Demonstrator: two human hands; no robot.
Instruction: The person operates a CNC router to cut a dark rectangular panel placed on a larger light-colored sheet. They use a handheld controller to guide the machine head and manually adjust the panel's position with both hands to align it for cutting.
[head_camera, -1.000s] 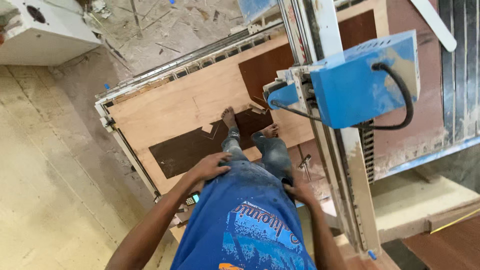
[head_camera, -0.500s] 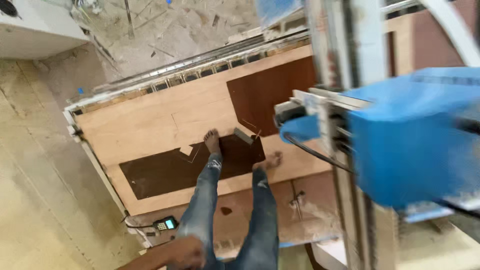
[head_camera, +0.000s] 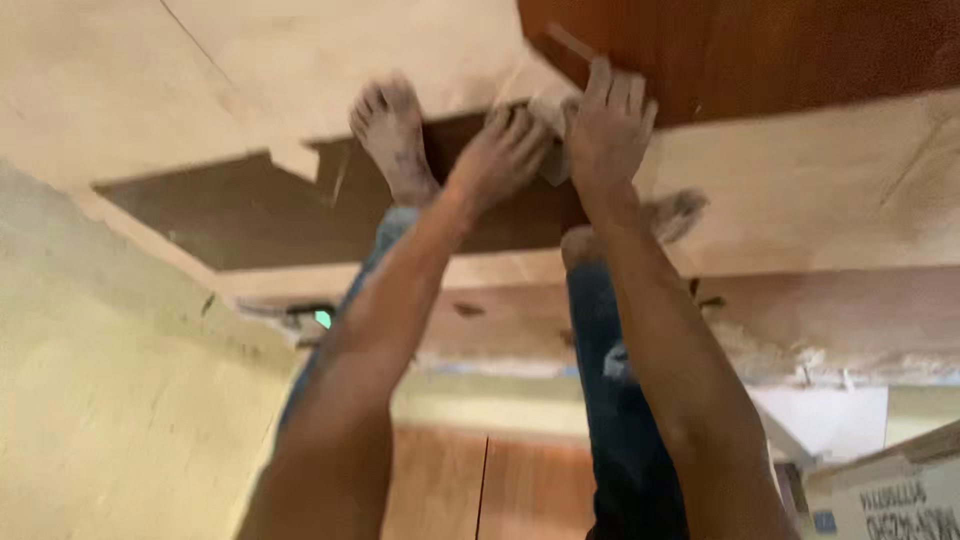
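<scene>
I am bent far forward over a large pale plywood sheet (head_camera: 820, 190), and both bare feet stand on it. My left hand (head_camera: 500, 150) and my right hand (head_camera: 612, 115) meet on a small pale plywood offcut (head_camera: 551, 165). The offcut lies at the corner between a dark brown cut-out opening (head_camera: 230, 210) and a reddish-brown one (head_camera: 780, 50). My left fingers curl onto the offcut. My right fingers lie over its upper edge. The picture is blurred, so the exact grip is unclear. My left foot (head_camera: 390, 130) is beside the hands and my right foot (head_camera: 675, 212) is below them.
A small device with a green light (head_camera: 322, 319) sits under the sheet's near edge. A cardboard box (head_camera: 890, 495) stands at the bottom right. Reddish boards (head_camera: 480, 490) lie on the floor below me. A dusty pale floor (head_camera: 110, 420) fills the left.
I have bent down from standing. My arms have swung from my thighs out to the offcut at the cut-out's corner. The blue machine head is out of view.
</scene>
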